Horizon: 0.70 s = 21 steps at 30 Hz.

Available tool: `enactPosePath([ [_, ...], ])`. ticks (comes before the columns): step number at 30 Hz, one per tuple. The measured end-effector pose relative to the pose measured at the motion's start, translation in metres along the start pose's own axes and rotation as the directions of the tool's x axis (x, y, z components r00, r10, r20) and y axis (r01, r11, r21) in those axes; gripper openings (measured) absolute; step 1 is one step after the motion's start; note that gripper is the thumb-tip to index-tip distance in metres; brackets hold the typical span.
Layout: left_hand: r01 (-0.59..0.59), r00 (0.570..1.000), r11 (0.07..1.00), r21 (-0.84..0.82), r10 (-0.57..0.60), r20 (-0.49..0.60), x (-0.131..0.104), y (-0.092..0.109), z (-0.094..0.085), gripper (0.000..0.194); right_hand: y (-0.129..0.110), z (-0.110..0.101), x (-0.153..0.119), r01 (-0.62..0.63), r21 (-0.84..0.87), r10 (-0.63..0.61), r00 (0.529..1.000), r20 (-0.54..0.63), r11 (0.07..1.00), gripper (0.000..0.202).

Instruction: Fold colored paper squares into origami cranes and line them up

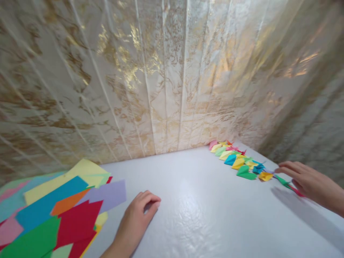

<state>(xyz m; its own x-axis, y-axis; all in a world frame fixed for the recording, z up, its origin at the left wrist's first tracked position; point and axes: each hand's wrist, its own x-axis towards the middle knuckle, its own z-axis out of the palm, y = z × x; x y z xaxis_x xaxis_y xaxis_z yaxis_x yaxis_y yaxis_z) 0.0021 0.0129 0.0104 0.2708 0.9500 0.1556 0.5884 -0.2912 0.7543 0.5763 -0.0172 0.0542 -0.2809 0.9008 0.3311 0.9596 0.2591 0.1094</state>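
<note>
My left hand [138,216] rests on the white table with its fingers curled and the thumb tip close to the index finger; nothing shows in it. At the far right, my right hand [311,182] reaches over the end of a row of folded paper pieces, its fingers stretched out and apart. Below those fingers lie a slim green folded piece [282,180] and a red-pink one [297,191], partly covered by the hand. Nearest to it on the left are an orange-yellow folded piece [266,176], a dark blue one [258,168] and a green heart-like one [245,172].
Coloured paper sheets lie in an overlapping pile at left, including a blue sheet [53,202], a red sheet [77,218] and a lavender sheet [107,195]. A patterned gold-and-white curtain [161,89] hangs behind the table [182,200]. Yellow folded pieces [238,163] continue the row toward the back.
</note>
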Motion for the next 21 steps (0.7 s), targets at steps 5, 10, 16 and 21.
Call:
enactPosePath([
  [5, 0.065, 0.993, 0.996, 0.054, -0.070, 0.098, 0.012, 0.024, -0.020, 0.015, -0.160, 0.007, 0.083, 0.423, 0.116, -0.377, 0.881, -0.287, 0.899, 0.035],
  [10, 0.084, 0.995, 0.989, 0.123, -0.089, 0.039, 0.041, 0.027, -0.094, 0.026, -0.332, 0.013, 0.133, 0.507, 0.468, -0.507, 0.851, -0.139, 0.724, 0.040],
  [16, 0.207, 0.966, 0.935, 0.287, -0.243, 0.094, 0.046, -0.019, -0.221, 0.033, -0.414, 0.041, 0.128, 0.523, 0.658, -0.608, 0.785, -0.123, 0.542, 0.036],
  [21, 0.289, 0.919, 0.839, 0.461, -0.379, 0.113, -0.015, -0.069, -0.257, 0.024, -0.410, 0.051, 0.124, 0.428, 0.794, -0.529, 0.833, -0.161, 0.432, 0.044],
])
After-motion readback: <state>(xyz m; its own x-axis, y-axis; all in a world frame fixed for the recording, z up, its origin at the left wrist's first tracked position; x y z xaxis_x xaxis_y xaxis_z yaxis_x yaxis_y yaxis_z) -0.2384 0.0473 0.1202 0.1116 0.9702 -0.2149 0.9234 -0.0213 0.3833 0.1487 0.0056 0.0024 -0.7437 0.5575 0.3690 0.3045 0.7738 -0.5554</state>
